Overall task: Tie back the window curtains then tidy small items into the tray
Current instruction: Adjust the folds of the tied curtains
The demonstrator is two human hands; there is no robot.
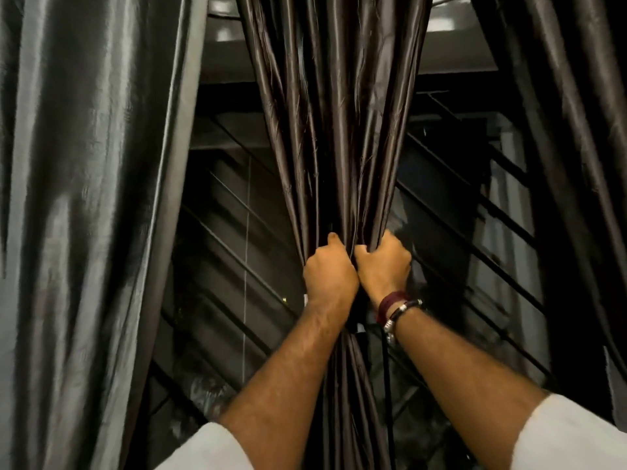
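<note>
Where the middle curtain [334, 130] is gathered into a narrow bunch, the left hand [329, 269] and right hand [385, 264] grip it side by side, fingers curled into the folds and mostly hidden by cloth. Whether a tie-back is in place cannot be told. The left curtain [84, 198] and right curtain [576, 113] hang cropped at the frame edges. The window grille [237, 215] behind is dark and blurred.

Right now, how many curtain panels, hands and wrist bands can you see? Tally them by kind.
Curtain panels: 3, left panel, gathered middle panel, right panel
Hands: 2, left hand and right hand, both with a grip on the middle panel
Wrist bands: 2, maroon band, dark beaded band
Total: 7
</note>
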